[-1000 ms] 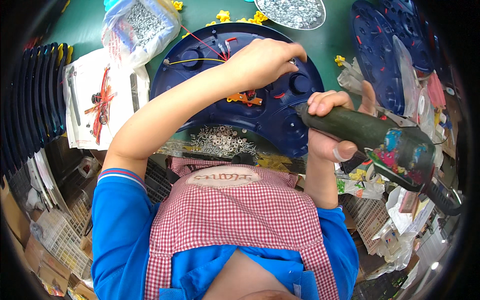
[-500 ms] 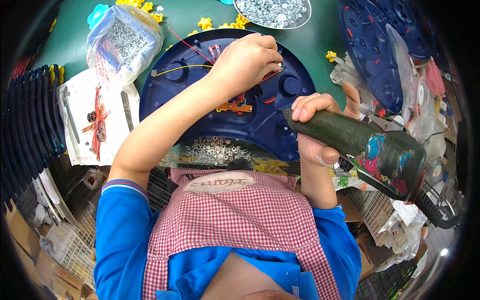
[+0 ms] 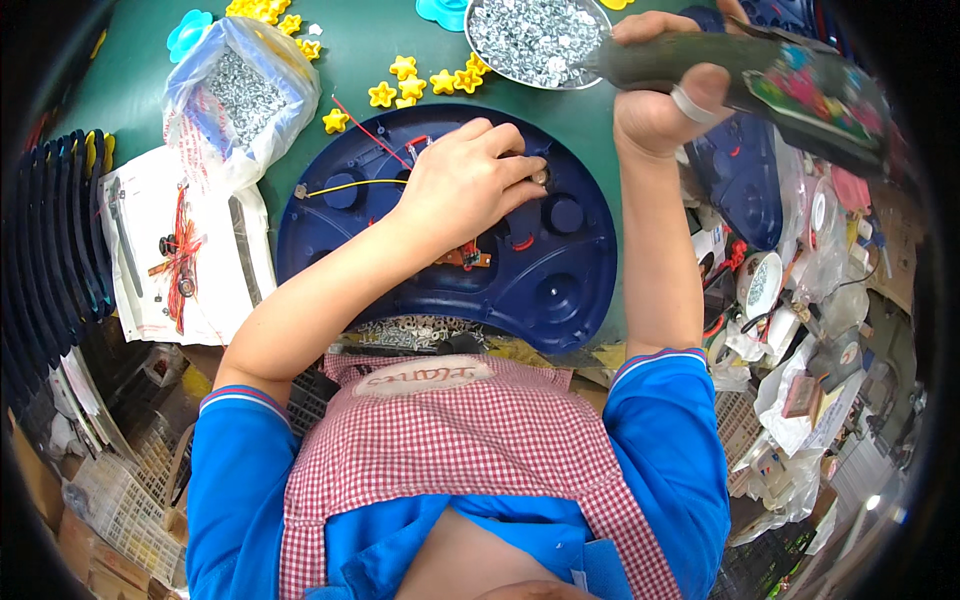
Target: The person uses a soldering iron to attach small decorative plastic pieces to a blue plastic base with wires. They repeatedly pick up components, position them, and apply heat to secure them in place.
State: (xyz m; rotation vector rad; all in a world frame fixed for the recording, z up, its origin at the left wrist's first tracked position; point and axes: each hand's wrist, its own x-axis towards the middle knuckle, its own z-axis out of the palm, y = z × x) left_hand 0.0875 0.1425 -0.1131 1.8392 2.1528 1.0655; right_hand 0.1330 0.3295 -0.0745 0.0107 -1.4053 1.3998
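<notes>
A green work table spreads across the head view [image 3: 370, 50], bearing a dark-blue, kidney-shaped plastic shell [image 3: 585, 245] whose long axis runs left to right. The left hand [image 3: 465, 180] lies over it, the nearer of the two, fingertips pinching a small, pale, round piece [image 3: 540, 177]. Beyond the shell's far right edge, the right hand [image 3: 660, 105] grips a thick, dark-green power screwdriver [image 3: 690, 62], nose pointing left at a shallow, round bowl of silvery bits [image 3: 540, 88] (contact: cannot tell).

Has a green worktop [image 3: 365, 40], pale crates [image 3: 118, 498] and brown boxes [image 3: 100, 553] off its near left corner, white glow [image 3: 873, 502] off its near right.
</notes>
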